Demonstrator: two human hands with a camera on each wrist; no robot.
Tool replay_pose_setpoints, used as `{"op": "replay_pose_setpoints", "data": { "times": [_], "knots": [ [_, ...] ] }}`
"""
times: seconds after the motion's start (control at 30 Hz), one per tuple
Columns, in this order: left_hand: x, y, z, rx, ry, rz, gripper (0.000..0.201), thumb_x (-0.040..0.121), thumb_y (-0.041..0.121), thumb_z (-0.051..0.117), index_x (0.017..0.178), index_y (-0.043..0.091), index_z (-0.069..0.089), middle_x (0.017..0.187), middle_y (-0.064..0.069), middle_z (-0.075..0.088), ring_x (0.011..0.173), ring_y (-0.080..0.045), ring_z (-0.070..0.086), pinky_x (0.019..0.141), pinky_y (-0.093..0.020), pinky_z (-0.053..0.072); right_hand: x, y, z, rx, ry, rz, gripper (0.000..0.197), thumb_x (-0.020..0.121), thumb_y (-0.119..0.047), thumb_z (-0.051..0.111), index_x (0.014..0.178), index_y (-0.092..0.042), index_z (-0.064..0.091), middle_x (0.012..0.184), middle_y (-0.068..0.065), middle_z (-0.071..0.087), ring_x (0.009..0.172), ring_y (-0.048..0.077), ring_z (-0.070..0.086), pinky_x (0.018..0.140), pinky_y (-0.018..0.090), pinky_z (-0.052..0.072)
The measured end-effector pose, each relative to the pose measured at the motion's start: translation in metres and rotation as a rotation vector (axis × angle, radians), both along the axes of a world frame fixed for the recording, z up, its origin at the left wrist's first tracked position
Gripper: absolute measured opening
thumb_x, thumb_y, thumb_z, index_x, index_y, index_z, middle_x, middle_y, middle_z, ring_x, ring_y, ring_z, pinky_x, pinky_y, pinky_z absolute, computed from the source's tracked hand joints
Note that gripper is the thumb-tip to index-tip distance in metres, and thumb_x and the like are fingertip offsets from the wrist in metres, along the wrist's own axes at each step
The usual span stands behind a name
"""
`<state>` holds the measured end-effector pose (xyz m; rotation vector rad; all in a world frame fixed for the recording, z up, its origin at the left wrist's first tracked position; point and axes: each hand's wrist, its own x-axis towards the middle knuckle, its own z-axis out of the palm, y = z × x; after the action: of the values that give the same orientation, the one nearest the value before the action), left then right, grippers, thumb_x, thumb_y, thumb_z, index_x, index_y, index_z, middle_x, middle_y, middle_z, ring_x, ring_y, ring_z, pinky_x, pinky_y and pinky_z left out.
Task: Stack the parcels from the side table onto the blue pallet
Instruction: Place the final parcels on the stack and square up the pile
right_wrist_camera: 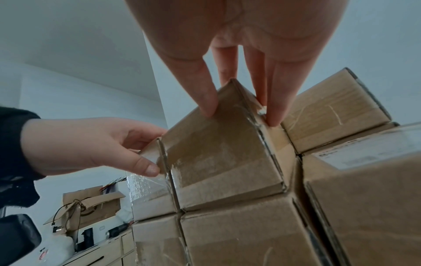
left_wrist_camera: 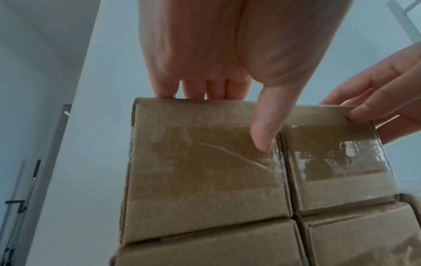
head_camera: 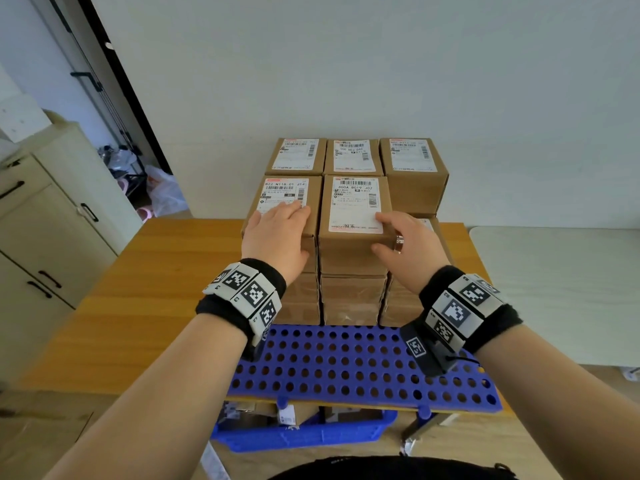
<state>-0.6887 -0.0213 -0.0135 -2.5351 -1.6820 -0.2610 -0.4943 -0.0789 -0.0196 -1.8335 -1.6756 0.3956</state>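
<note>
Brown cardboard parcels with white labels stand stacked on the blue perforated pallet (head_camera: 346,368). My left hand (head_camera: 301,231) lies flat on the front-left top parcel (head_camera: 284,192), fingers straight on its top and thumb down its front face. In the left wrist view this hand (left_wrist_camera: 227,118) touches the taped front of that parcel (left_wrist_camera: 200,171). My right hand (head_camera: 381,233) pinches the near right corner of the front-middle top parcel (head_camera: 356,202). Seen from the right wrist, the hand (right_wrist_camera: 240,109) has its thumb on the front of this parcel (right_wrist_camera: 223,154) and its fingers on the parcel's right side.
The back row of parcels (head_camera: 353,155) is as high as the front two; the front-right column (head_camera: 426,223) is one layer lower. The pallet sits on a wooden table (head_camera: 156,289). A white side table (head_camera: 554,271) stands right, a cream cabinet (head_camera: 52,220) left, a blue crate (head_camera: 311,434) below.
</note>
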Motion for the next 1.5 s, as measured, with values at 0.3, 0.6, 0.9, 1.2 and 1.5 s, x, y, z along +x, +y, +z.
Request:
{"op": "replay_pose_setpoints", "data": {
  "times": [0.3,0.6,0.9,1.2,1.5],
  "knots": [
    [0.000,-0.003,0.005,-0.041,0.008,-0.008,0.083,0.083,0.051,0.061,0.149,0.021,0.021,0.156,0.001,0.021,0.144,-0.018,0.020,0.117,-0.043,0.015,-0.002,-0.002,0.004,-0.044,-0.020,0.003,0.056,0.088,-0.025,0.060,0.139,-0.021,0.039,0.142,0.001,0.041,0.124,0.018,0.044,0.098,0.027,0.040],
    [0.007,-0.015,0.019,-0.060,-0.107,-0.117,0.078,0.089,0.048,0.053,0.151,0.022,0.013,0.159,0.002,0.011,0.146,-0.017,0.010,0.118,-0.041,0.010,0.001,-0.020,0.018,-0.013,-0.045,-0.085,0.058,0.086,-0.028,0.061,0.140,-0.020,0.039,0.139,0.002,0.046,0.127,0.018,0.043,0.102,0.030,0.037],
    [0.062,-0.043,0.030,-0.044,-0.170,-0.372,0.069,0.091,0.045,0.052,0.149,0.020,0.023,0.155,0.002,0.024,0.143,-0.016,0.020,0.117,-0.036,0.019,0.033,-0.076,0.035,-0.059,-0.128,-0.251,0.045,0.090,-0.026,0.057,0.132,-0.015,0.049,0.136,0.003,0.050,0.126,0.019,0.045,0.100,0.027,0.034],
    [0.149,-0.087,0.041,-0.128,-0.176,-0.525,0.066,0.091,0.042,0.054,0.147,0.018,0.028,0.153,0.000,0.030,0.140,-0.016,0.027,0.114,-0.032,0.023,0.101,-0.134,0.037,-0.020,-0.060,-0.371,0.043,0.089,-0.026,0.059,0.130,-0.015,0.052,0.136,0.002,0.052,0.126,0.018,0.046,0.101,0.025,0.032],
    [0.302,-0.146,0.043,-0.139,-0.147,-0.594,0.067,0.091,0.045,0.054,0.147,0.017,0.029,0.153,-0.002,0.031,0.140,-0.017,0.028,0.114,-0.034,0.024,0.239,-0.211,0.039,0.016,-0.035,-0.488,0.042,0.089,-0.026,0.060,0.129,-0.015,0.053,0.132,0.002,0.054,0.124,0.019,0.047,0.100,0.028,0.034]
  ]
}}
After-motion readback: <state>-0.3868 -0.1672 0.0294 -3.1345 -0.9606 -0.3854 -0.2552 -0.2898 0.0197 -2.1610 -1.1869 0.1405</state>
